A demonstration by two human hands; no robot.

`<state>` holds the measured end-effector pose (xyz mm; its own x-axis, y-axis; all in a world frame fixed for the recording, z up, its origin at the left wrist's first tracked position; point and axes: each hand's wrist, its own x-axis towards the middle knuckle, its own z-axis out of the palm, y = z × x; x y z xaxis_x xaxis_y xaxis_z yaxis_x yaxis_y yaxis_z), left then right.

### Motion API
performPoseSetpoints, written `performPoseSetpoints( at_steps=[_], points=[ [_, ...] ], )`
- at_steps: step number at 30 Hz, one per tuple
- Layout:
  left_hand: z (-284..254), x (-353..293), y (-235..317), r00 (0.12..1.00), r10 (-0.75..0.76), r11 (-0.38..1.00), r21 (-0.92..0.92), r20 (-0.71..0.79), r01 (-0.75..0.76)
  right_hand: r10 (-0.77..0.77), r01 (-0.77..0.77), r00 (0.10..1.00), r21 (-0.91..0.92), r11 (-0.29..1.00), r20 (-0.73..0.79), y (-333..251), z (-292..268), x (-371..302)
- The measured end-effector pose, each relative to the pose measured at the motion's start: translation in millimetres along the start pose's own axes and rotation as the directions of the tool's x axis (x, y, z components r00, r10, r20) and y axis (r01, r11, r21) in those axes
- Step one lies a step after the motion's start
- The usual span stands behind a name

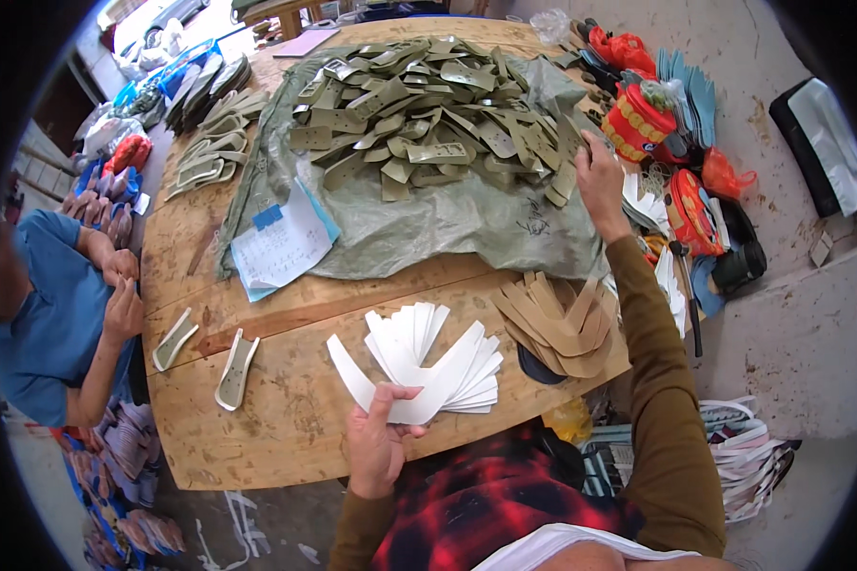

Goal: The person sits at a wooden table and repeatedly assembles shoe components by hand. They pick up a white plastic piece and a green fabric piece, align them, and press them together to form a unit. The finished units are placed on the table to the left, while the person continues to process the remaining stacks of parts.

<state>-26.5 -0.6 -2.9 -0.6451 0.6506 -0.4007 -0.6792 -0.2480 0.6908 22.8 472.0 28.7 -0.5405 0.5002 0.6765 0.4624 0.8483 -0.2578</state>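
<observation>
My left hand [377, 440] is closed on a white V-shaped shoe upper piece [427, 402], thumb on top. Its arms spread over a fanned stack of similar white pieces [478, 385] at the table's near edge. At the right side of a big heap of olive-green flat pieces [381, 103], some with small holes, my right hand [602, 186] reaches out. Its fingers are bent against an olive-green piece [568, 141] and seem to pinch it. Right of the white stack lie tan V-shaped pieces [567, 324].
A green plastic sheet [400, 238] lies under the heap, with a handwritten paper [281, 246] on it. Two olive-rimmed pieces [236, 373] rest at the wooden table's [286, 438] left. Another person in a blue shirt [38, 285] sits there. Red bags [638, 119] line the right side.
</observation>
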Motion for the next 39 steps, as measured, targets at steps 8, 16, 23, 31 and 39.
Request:
performPoseSetpoints(
  at_steps=[8, 16, 23, 31, 39],
  points=[
    [6.0, 1.2, 3.5, 1.0, -0.008, 1.0, 0.026, 0.01, 0.008, -0.434, 0.254, 0.833, 0.46, 0.851, 0.343, -130.9, 23.4, -47.0],
    [7.4, 12.2, 3.2, 0.994, -0.087, 0.996, 0.026, 0.067, 0.085, 0.316, -0.399, 0.868, 0.161, 0.903, 0.382, 101.1, 117.4, 34.5],
    [9.0, 15.9, -5.1, 0.995, -0.095, 0.995, 0.01, -0.001, 0.095, -0.151, -0.104, 0.806, 0.389, 0.915, 0.572, -76.7, 65.3, -19.7],
    [6.6, 6.9, 7.6, 0.997, -0.074, 0.994, 0.08, 0.002, 0.074, 0.086, -0.121, 0.842, 0.03, 0.992, 0.533, 27.2, 34.8, 4.5],
    [16.6, -3.8, 10.8, 0.969, -0.117, 0.986, -0.094, 0.216, 0.14, -0.39, 0.622, 0.741, -0.339, 0.706, 0.547, 116.4, 24.1, -9.6]
  ],
)
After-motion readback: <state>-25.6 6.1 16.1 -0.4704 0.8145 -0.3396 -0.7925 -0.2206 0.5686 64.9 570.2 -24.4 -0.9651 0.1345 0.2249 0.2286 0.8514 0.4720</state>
